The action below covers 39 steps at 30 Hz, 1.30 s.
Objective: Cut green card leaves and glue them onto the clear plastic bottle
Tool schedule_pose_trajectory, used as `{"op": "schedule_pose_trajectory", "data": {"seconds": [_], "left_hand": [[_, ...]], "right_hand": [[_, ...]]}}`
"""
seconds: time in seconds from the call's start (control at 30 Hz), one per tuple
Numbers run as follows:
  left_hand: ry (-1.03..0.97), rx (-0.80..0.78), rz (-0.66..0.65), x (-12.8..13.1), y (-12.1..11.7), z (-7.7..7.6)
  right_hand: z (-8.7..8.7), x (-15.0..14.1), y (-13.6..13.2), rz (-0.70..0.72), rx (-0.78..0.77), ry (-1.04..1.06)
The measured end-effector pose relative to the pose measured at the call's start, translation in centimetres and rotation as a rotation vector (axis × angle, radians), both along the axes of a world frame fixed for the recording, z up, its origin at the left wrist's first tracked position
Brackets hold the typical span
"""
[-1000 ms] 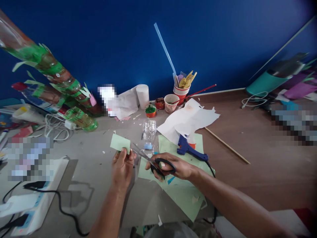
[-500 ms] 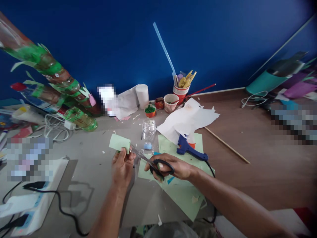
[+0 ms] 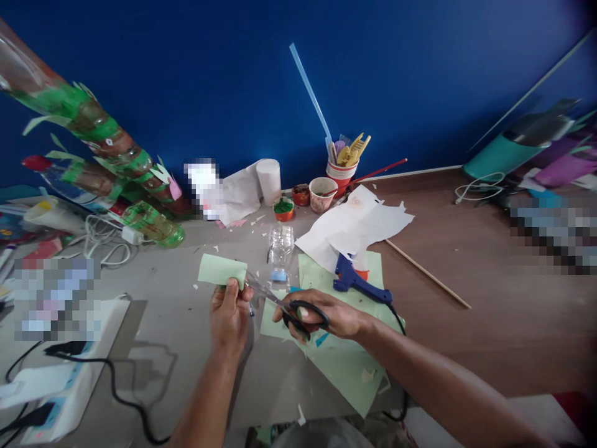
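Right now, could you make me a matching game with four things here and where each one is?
1. Blue plastic glue gun
2. Black-handled metal scissors
3. Small pale green paper piece
4. Thin wooden stick

A. In the left hand
B. On the brown tabletop
C. Over larger pale green sheets
D. In the right hand

Pairs: 1-C, 2-D, 3-A, 4-B

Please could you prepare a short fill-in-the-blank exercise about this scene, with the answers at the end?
1. The scissors are in the person's ____ hand.
2. The handles of the scissors are ____.
3. The left hand holds a piece of pale ____ paper.
4. The glue gun is dark ____.
Missing words: right; black; green; blue.
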<state>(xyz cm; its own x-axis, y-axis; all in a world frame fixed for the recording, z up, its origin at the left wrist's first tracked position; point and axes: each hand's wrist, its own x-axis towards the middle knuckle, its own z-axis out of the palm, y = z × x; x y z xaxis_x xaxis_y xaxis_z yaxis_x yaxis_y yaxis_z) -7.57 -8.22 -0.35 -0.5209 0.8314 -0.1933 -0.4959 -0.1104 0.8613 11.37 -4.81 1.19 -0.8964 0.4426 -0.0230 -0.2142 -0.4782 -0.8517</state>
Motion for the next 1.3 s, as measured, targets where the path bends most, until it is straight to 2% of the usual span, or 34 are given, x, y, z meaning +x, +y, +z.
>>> {"op": "schedule_pose_trajectory", "data": {"seconds": [0.27,0.63,1.3], "left_hand": [[0.011,0.010,0.013,0.1,0.1,0.2],[-0.036,-0.011,-0.021,0.1,0.0,0.3],[-0.036,-0.016,-0.023,0.1,0.0,0.3]], "right_hand": [[0.2,0.0,0.2,-0.067,-0.039,0.035],[-0.6,0.3,0.3,-0.055,-0.136,0.126],[-0.8,0.3,0.3,-0.040,-0.156,0.151]]}}
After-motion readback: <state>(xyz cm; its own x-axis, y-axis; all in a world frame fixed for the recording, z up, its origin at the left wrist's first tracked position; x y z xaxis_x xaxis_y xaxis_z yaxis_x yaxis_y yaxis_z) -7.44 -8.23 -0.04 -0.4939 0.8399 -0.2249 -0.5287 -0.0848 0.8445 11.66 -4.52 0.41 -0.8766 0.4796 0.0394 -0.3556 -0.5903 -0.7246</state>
